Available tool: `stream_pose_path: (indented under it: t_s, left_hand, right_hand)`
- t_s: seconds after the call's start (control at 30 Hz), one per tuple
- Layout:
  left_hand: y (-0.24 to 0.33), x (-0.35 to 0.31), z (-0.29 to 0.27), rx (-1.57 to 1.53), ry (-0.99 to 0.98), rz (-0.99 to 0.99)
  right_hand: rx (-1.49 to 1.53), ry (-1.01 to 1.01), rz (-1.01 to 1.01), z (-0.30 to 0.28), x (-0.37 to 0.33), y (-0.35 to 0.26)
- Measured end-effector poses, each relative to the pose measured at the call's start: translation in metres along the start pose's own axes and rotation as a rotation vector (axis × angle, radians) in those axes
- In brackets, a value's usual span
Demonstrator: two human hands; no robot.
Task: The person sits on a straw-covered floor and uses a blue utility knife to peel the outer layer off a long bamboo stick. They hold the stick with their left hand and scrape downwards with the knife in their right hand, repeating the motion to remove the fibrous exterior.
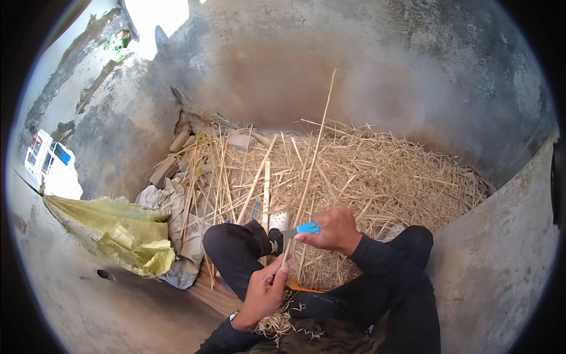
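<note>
The right hand (333, 230) is closed around a knife with a blue handle (308, 228), its short blade pointing left toward a long, thin stalk (312, 159). The left hand (265, 289) pinches the lower end of that stalk between thumb and fingers, just below the knife, so the stalk runs up and slightly right from the fingertips, past the blade, and ends high against the wall (330, 76).

Both hands work over the person's lap — knees in dark trousers are drawn up on either side, and a dark shoe (275, 241) sits just left of the blade. Pale curled shavings (277, 323) lie on the lap under the left wrist.

Directly ahead, a broad heap of straw (383, 177) fills the ground up to the stained concrete wall, with longer loose stalks fanned across its left side. A flat wooden stick (266, 189) stands upright among them, close behind the shoe. Further left lie crumpled grey sacks (177, 224) and a yellow-green woven sack (124, 233) spread on the concrete floor (88, 307). A few stones or bricks (180, 141) rest at the wall's foot — well apart from the hands.
</note>
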State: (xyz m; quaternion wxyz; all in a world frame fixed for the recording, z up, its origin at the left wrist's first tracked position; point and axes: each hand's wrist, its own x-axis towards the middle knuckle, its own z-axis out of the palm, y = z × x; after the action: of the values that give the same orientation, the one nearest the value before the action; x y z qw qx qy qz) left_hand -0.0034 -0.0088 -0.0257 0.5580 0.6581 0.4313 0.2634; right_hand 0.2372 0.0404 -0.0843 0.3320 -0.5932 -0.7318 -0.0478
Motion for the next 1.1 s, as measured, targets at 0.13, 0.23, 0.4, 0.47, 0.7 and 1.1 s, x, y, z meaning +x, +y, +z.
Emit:
stream_pose_path:
  t_s: [0.13,0.23,0.4,0.47,0.7,1.1]
  left_hand:
    - [0.010,-0.010,-0.001,0.080,-0.007,0.013]
    - [0.005,-0.006,-0.006,0.117,0.015,0.026]
    - [0.002,-0.008,-0.006,0.205,0.017,0.130]
    - [0.001,-0.005,-0.004,0.185,-0.010,0.128]
    - [0.004,-0.012,-0.003,0.206,-0.027,0.080]
    - [0.001,-0.036,-0.012,0.096,-0.078,-0.045]
  right_hand:
    - [-0.035,0.039,0.204,0.000,0.011,0.026]
    - [0.012,0.016,0.091,0.005,0.003,0.003]
    - [0.049,0.124,0.055,0.004,0.006,0.007]
    - [-0.108,0.153,0.181,0.001,0.014,0.038]
    - [-0.025,0.131,0.054,0.015,0.000,0.016]
    - [-0.138,0.139,0.245,0.006,0.014,0.058]
